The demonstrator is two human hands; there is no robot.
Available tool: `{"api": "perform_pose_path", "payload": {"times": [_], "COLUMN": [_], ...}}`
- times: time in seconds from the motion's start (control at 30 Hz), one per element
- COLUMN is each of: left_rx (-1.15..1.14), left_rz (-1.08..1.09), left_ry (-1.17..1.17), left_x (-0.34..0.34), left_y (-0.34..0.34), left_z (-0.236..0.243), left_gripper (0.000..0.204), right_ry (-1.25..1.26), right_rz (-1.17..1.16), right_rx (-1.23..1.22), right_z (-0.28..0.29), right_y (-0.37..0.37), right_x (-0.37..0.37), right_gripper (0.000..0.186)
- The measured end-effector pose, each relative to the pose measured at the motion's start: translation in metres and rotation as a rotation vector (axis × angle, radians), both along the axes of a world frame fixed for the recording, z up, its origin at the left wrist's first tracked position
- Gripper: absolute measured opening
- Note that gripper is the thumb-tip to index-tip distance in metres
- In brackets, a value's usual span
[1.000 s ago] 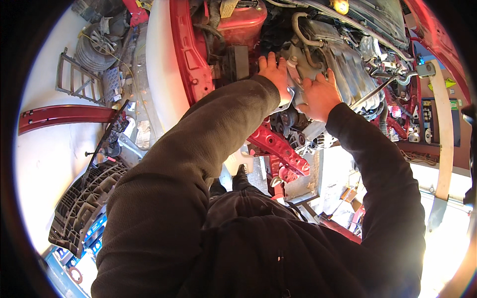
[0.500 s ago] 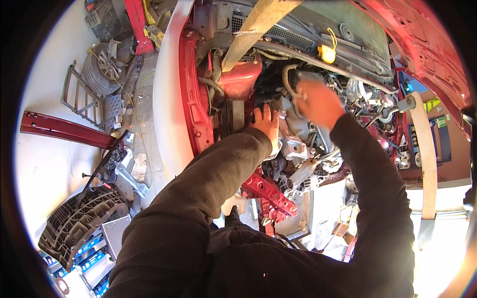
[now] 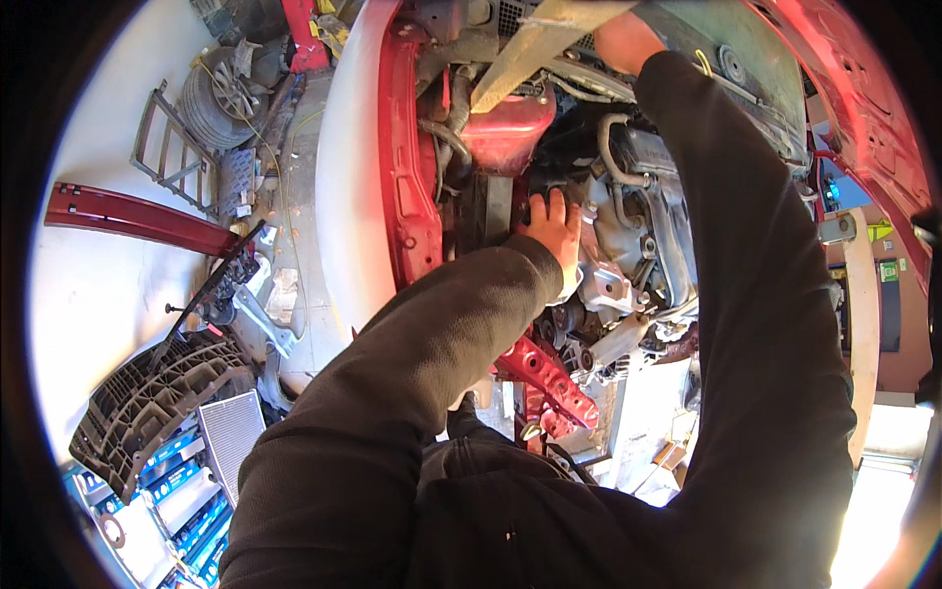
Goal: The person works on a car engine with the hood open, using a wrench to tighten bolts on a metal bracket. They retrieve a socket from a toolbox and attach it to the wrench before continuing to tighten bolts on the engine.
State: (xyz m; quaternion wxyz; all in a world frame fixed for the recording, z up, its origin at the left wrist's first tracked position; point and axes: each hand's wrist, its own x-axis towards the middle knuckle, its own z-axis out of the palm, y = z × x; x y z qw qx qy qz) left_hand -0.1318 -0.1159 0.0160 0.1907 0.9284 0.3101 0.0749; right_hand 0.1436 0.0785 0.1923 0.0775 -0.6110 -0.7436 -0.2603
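My left hand (image 3: 555, 234) lies on the engine (image 3: 613, 250) with its fingers stretched out and slightly apart. Just beyond it are a square metal rail and a red reservoir-like part (image 3: 505, 133) in the engine bay. My right hand (image 3: 626, 41) is reached far forward to the base of the windscreen, beside the upper end of a wooden beam (image 3: 530, 49). Its fingers are turned away and hidden, so whether they hold anything does not show. A yellow loop (image 3: 703, 62) pokes out beyond my right sleeve. A curved hose (image 3: 605, 147) runs over the engine between my arms.
A raised red bonnet (image 3: 844, 79) hangs at the right, near an upright pale wooden post (image 3: 863, 334). The red and white fender (image 3: 358, 167) borders the bay. Along the left wall are a wheel (image 3: 218, 103), a red bumper bar (image 3: 137, 221), a black grille (image 3: 162, 412) and a radiator (image 3: 233, 442).
My right hand has moved from over the engine, forward to the windscreen base by the beam. My left hand keeps its place on the engine. The view has shifted slightly.
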Motion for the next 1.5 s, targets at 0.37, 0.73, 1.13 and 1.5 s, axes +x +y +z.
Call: {"api": "perform_pose_path", "payload": {"times": [0.37, 0.73, 1.13, 1.5], "left_rx": [0.022, -0.023, 0.003, 0.029], "left_rz": [0.057, -0.104, -0.140, -0.163], "left_ry": [-0.001, 0.041, 0.086, 0.114], "left_x": [0.003, -0.009, -0.005, -0.003], "left_y": [-0.002, 0.005, 0.008, 0.010], "left_z": [-0.001, 0.009, 0.005, 0.001], "left_gripper": [0.074, 0.104, 0.105, 0.110], "right_ry": [0.356, 1.175, 0.844, 0.291], "right_rz": [-0.340, -0.574, -0.354, -0.528], "right_rx": [0.031, -0.035, -0.266, -0.508], "right_z": [0.050, -0.114, -0.095, -0.099], "right_y": [-0.210, -0.377, -0.378, -0.355], "right_x": [-0.078, -0.143, -0.152, -0.166], "right_gripper": [0.031, 0.027, 0.021, 0.031]}}
